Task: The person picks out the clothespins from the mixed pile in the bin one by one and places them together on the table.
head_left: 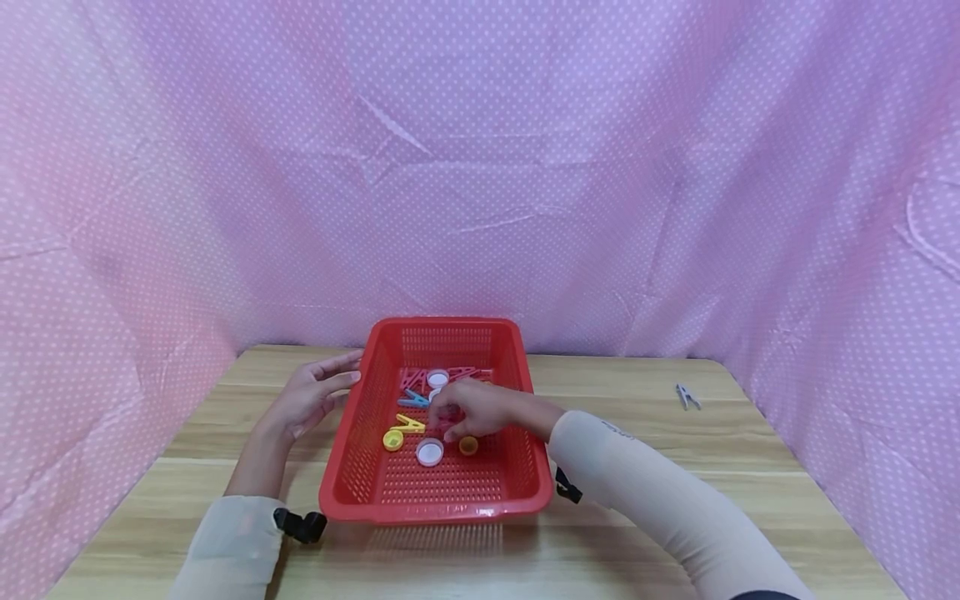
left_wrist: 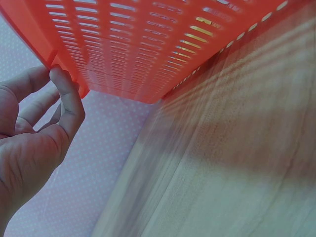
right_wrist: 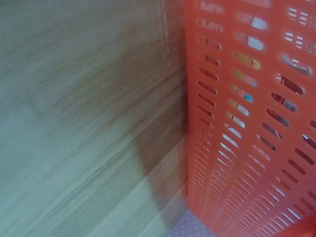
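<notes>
A red plastic basket (head_left: pixel 435 510) with slotted walls stands on the table. At its left rim, my left hand (head_left: pixel 315 396) pinches the edge between thumb and fingertips, as the left wrist view shows. Inside the basket is my right hand (head_left: pixel 476 408), fingers bent downward among small items; I cannot tell whether it holds one. Around it lie a blue clothespin (head_left: pixel 414 399), a yellow clothespin (head_left: pixel 409 424), pink clothespins (head_left: pixel 412 379), a yellow cap (head_left: pixel 393 440), an orange-yellow cap (head_left: pixel 468 446) and white caps (head_left: pixel 430 452). The right wrist view shows only the basket's outer wall (right_wrist: pixel 197 163) and table.
A grey clothespin (head_left: pixel 687 397) lies alone on the wooden table (head_left: pixel 630 383), right of the basket. Pink dotted cloth (head_left: pixel 480 208) hangs behind and along both sides. Black wrist cameras (head_left: pixel 300 526) are strapped to both forearms, the right one close beside the basket's wall.
</notes>
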`<action>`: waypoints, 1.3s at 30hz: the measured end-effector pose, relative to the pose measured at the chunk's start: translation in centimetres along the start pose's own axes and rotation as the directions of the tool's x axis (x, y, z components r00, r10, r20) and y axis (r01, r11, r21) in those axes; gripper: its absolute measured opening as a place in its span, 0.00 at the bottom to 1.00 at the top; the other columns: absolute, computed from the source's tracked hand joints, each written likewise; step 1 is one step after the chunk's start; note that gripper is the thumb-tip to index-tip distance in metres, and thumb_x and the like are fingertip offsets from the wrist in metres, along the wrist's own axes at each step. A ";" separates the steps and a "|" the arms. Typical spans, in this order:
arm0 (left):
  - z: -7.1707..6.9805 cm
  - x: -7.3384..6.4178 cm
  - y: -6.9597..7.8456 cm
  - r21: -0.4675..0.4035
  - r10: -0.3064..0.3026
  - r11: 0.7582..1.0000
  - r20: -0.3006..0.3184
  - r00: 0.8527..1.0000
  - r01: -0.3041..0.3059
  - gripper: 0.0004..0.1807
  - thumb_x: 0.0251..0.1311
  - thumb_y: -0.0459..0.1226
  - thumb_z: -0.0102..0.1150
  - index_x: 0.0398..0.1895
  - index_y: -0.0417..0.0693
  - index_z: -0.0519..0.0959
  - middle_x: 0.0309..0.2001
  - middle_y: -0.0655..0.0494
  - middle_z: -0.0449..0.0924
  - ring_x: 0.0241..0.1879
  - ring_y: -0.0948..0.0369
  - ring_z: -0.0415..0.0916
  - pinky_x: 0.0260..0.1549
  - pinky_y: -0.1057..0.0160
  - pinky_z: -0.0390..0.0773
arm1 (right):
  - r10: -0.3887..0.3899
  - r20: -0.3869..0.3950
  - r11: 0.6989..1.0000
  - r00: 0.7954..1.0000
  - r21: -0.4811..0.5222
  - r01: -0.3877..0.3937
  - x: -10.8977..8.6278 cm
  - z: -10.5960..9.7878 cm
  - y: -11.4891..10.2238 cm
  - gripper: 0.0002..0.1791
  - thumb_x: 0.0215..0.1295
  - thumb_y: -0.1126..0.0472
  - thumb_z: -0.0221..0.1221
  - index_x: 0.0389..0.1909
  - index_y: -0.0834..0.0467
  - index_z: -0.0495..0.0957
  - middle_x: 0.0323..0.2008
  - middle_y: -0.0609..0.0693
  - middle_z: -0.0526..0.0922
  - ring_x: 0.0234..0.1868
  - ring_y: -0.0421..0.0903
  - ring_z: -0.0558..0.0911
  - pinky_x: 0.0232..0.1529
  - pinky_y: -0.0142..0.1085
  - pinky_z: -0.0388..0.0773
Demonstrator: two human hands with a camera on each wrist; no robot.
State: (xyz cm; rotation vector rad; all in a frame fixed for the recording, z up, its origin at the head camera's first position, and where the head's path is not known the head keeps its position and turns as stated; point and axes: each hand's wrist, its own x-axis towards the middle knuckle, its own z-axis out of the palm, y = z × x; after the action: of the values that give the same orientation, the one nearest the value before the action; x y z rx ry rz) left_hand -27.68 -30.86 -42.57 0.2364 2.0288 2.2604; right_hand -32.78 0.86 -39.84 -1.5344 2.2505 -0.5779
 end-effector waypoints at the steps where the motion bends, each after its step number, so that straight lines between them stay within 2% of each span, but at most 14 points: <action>1: 0.0 0.0 0.0 0.001 -0.002 1.000 -0.001 1.000 0.002 0.30 0.73 0.29 0.56 0.75 0.29 0.61 0.54 0.55 0.82 0.49 0.62 0.84 0.48 0.59 0.86 | -0.007 -0.008 1.000 1.000 -0.002 0.007 -0.1 0.0 0.0 0.12 0.65 0.62 0.69 0.49 0.53 0.86 0.44 0.44 0.85 0.42 0.40 0.78 0.46 0.28 0.79; 6: 0.0 0.0 0.0 0.001 -0.005 1.000 -0.001 1.000 0.005 0.31 0.73 0.30 0.57 0.75 0.30 0.61 0.54 0.55 0.82 0.49 0.62 0.84 0.48 0.59 0.86 | 0.014 -0.029 1.000 0.999 -0.016 -0.014 -0.4 -0.2 -0.3 0.24 0.66 0.62 0.69 0.63 0.51 0.81 0.45 0.42 0.84 0.42 0.37 0.78 0.46 0.27 0.79; 8: 0.0 0.0 0.0 0.003 -0.005 1.000 -0.001 1.000 0.005 0.31 0.73 0.30 0.57 0.75 0.30 0.61 0.54 0.54 0.82 0.49 0.62 0.84 0.48 0.59 0.86 | 0.025 -0.032 0.999 0.999 -0.020 -0.026 -0.4 -0.2 -0.4 0.27 0.65 0.61 0.69 0.66 0.51 0.79 0.46 0.42 0.84 0.43 0.36 0.78 0.46 0.26 0.79; 16: 0.0 -0.1 0.0 0.014 0.002 1.000 0.000 1.000 -0.002 0.29 0.74 0.28 0.54 0.75 0.31 0.62 0.55 0.54 0.81 0.50 0.62 0.83 0.48 0.59 0.86 | 0.005 -0.026 0.995 1.000 -0.098 -0.008 -0.7 -0.4 -1.1 0.16 0.64 0.56 0.71 0.52 0.53 0.88 0.46 0.42 0.85 0.47 0.36 0.81 0.52 0.26 0.78; 25: -0.1 -0.1 -0.1 0.014 -0.002 1.000 0.000 1.000 0.002 0.31 0.73 0.31 0.58 0.75 0.32 0.62 0.55 0.56 0.82 0.50 0.63 0.83 0.48 0.59 0.86 | -0.046 -0.062 0.992 0.997 -0.118 0.038 -1.3 -0.6 -1.3 0.15 0.65 0.56 0.70 0.51 0.52 0.87 0.47 0.42 0.86 0.49 0.35 0.81 0.54 0.26 0.78; 29: 0.0 -0.1 -0.1 0.013 -0.003 1.000 -0.001 1.000 0.003 0.32 0.73 0.31 0.58 0.76 0.32 0.61 0.55 0.57 0.82 0.50 0.63 0.84 0.49 0.59 0.86 | -0.040 -0.068 0.993 0.997 -0.116 0.032 -1.8 -0.9 -1.3 0.18 0.66 0.55 0.69 0.56 0.53 0.86 0.49 0.41 0.86 0.49 0.34 0.80 0.55 0.26 0.78; 33: 0.1 0.0 -0.3 0.006 0.015 1.000 0.012 1.000 -0.015 0.31 0.73 0.30 0.57 0.75 0.31 0.61 0.55 0.56 0.82 0.50 0.63 0.84 0.49 0.59 0.86 | -0.058 -0.071 0.987 0.996 -0.152 0.046 -2.3 -1.1 -1.4 0.21 0.67 0.54 0.68 0.59 0.54 0.84 0.49 0.41 0.86 0.46 0.38 0.79 0.52 0.26 0.76; 37: 0.0 -0.1 -0.3 -0.008 0.023 1.000 0.020 1.000 -0.022 0.31 0.73 0.29 0.56 0.75 0.30 0.61 0.56 0.56 0.82 0.50 0.63 0.84 0.49 0.59 0.86 | -0.079 -0.083 0.981 0.993 -0.185 0.063 -2.6 -1.4 -1.7 0.20 0.68 0.55 0.68 0.58 0.56 0.84 0.46 0.43 0.84 0.44 0.42 0.78 0.46 0.28 0.74; 39: -0.1 -0.2 -0.2 -0.014 0.021 1.000 0.020 1.000 -0.021 0.31 0.73 0.29 0.56 0.76 0.30 0.60 0.56 0.56 0.82 0.50 0.64 0.84 0.49 0.59 0.86 | -0.083 -0.089 0.980 0.993 -0.188 0.065 -2.7 -1.5 -1.9 0.20 0.68 0.54 0.68 0.58 0.56 0.85 0.46 0.44 0.84 0.45 0.42 0.78 0.47 0.28 0.74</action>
State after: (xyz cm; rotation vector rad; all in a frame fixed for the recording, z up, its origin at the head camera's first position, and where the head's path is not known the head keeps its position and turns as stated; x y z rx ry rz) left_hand -27.50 -30.98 -42.82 0.2789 2.0098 2.2741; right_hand -31.08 2.97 -37.37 -1.7204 2.3860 -0.4839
